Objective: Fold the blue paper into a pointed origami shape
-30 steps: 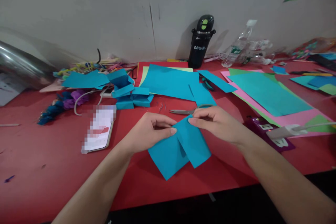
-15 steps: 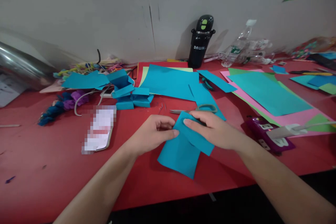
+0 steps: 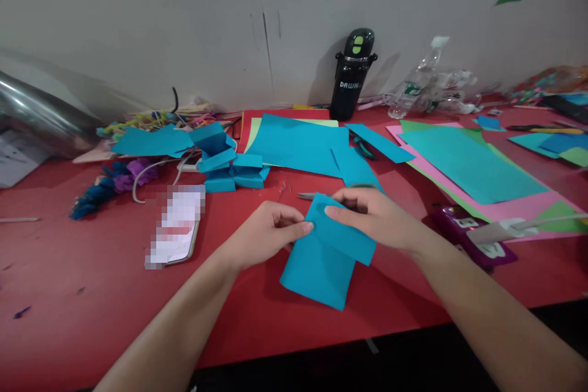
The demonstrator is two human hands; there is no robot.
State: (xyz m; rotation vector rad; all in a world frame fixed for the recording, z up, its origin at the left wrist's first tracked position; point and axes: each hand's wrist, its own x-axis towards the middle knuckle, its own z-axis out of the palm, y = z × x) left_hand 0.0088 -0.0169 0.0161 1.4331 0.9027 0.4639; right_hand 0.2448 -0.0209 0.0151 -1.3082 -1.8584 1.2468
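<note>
Between my hands is a piece of blue paper [image 3: 319,266], with a blue flap lying across its upper part. My left hand [image 3: 271,233] pinches its left edge, thumb on top and fingers partly hidden behind. On the flap's upper right, my right hand [image 3: 374,217] grips with the thumb in front; its other fingers are mostly behind the paper. Just beyond, scissors [image 3: 307,196] lie on the table, their handles partly covered by my right hand. Folded blue paper pieces [image 3: 218,156] sit farther back to the left.
On the red table [image 3: 248,331] lie a phone [image 3: 177,226] to the left and a purple power strip [image 3: 482,251] with a white plug to the right. Coloured sheets [image 3: 478,165] spread behind. A black bottle [image 3: 349,82] and a clear plastic bottle [image 3: 416,82] stand by the wall.
The blue paper's lower end has shifted slightly right, and the flap shows broader and flatter. My right hand has moved a little right, covering more of the scissors' handles.
</note>
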